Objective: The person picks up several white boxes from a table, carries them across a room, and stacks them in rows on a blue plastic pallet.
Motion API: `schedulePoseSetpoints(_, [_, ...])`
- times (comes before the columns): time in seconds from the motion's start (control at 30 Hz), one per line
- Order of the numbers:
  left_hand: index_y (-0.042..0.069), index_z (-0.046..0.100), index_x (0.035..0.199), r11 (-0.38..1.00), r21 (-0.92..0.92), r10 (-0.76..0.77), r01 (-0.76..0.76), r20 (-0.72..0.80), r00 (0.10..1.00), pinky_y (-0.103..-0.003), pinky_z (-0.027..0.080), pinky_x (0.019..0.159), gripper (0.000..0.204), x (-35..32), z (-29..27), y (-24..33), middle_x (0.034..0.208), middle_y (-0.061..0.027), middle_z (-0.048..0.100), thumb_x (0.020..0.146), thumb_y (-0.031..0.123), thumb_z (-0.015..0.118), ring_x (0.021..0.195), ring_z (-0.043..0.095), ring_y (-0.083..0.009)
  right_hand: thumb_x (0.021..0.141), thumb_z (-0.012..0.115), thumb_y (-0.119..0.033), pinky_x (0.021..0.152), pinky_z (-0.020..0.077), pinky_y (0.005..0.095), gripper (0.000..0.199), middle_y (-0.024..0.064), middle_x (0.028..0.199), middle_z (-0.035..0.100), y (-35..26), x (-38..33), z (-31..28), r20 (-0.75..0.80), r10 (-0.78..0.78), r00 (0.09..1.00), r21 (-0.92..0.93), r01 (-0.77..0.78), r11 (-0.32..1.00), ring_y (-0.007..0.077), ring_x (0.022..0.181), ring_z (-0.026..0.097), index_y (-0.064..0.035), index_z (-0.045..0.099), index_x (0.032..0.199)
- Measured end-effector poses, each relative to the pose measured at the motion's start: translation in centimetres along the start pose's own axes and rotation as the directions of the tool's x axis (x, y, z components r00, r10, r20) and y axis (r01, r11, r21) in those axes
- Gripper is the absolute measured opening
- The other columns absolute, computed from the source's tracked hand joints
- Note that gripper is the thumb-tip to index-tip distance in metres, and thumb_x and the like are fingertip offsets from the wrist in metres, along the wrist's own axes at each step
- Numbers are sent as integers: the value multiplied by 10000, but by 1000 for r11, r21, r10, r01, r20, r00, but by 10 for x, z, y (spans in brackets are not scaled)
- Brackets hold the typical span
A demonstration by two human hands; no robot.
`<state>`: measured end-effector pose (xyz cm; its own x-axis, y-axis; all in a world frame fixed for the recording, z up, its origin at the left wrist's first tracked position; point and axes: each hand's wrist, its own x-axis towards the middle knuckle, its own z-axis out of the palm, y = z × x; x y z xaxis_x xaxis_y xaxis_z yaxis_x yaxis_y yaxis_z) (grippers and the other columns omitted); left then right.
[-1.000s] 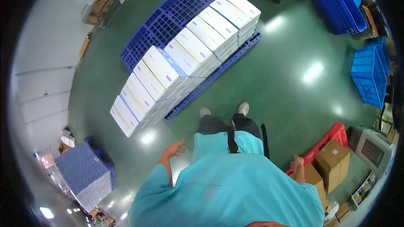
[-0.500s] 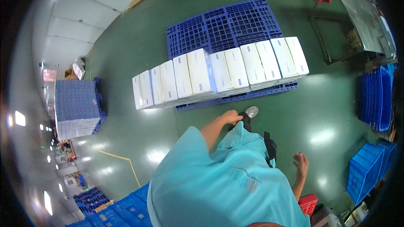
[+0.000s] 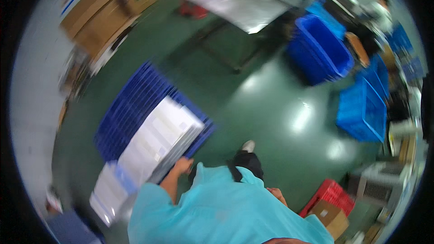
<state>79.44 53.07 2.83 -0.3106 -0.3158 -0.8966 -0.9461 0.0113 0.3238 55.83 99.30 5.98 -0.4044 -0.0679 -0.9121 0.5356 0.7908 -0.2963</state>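
My left hand [image 3: 183, 166] hangs beside the near side of a row of white boxes [image 3: 156, 138], its fingers loosely curled with nothing visible in them. Whether it touches the boxes I cannot tell. The boxes stand side by side on a blue plastic pallet [image 3: 131, 106], blurred by motion. Low at my right side is my right hand [image 3: 277, 194], partly hidden by my turquoise shirt; its fingers do not show clearly.
Ahead stands a metal-topped table [image 3: 239, 0] with a red stool [image 3: 194, 9] beside it. Blue bins [image 3: 321, 49] and a blue crate [image 3: 359, 110] line the right. Near my right side are a red crate [image 3: 332, 196] and a cardboard box [image 3: 327, 217]. Large cartons [image 3: 106, 18] lean far left.
My view has swung to the right, so the pallet and white boxes now lie at my left. My right hand has come in closer to my body. The table and bins are nearer the middle.
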Motion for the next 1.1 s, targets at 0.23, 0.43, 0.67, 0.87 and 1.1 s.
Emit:
schedulePoseSetpoints(0.23, [6, 648, 820, 984, 99, 127, -150, 206, 970, -371, 490, 533, 304, 35, 22, 135, 747, -104, 633, 880, 281, 533, 658, 621, -224, 867, 614, -307, 695, 497, 402, 325, 112, 893, 668, -39, 70, -145, -48, 182, 982, 179, -171, 969, 235, 846, 641, -6, 645, 985])
schedulePoseSetpoints(0.43, [9, 622, 695, 985, -152, 107, -86, 136, 985, -339, 426, 494, 370, 144, -21, 307, 620, -86, 596, 892, 316, 561, 519, 538, -190, 900, 581, -285, 727, 498, 371, 347, 120, 1038, 653, -225, 135, -214, -142, -57, 988, 337, 102, 936, 227, 924, 634, -16, 580, 1119])
schedulePoseSetpoints(0.67, [0, 663, 813, 843, 128, 529, -523, -19, 848, -396, 491, 677, 368, 261, -93, 567, 785, -159, 674, 821, 362, 598, 740, 647, -279, 818, 599, -474, 932, 454, 398, 554, 163, 1174, 622, -358, 227, -229, -150, -138, 979, -337, 81, 938, 294, 1094, 590, -35, 633, 1153])
schedulePoseSetpoints(0.87, [161, 353, 1430, 774, 408, 596, -483, -214, 774, -488, 171, 1121, 857, 238, -184, 813, 1512, -252, 135, 758, 622, 616, 1407, 74, -419, 792, 599, -542, 981, 428, 401, 578, 156, 1209, 605, -512, 278, -313, -38, -42, 998, -483, 18, 876, 320, 1174, 535, -60, 669, 1103])
schedulePoseSetpoints(1.1, [51, 397, 1375, 556, 95, 773, -826, -424, 472, -455, 263, 1081, 696, 339, -293, 996, 1393, -230, 388, 831, 407, 644, 1315, 332, -358, 811, 636, -458, 626, 497, 401, 477, 126, 847, 664, -767, 432, -437, -84, -248, 965, -251, 220, 943, 252, 727, 619, 9, 683, 894])
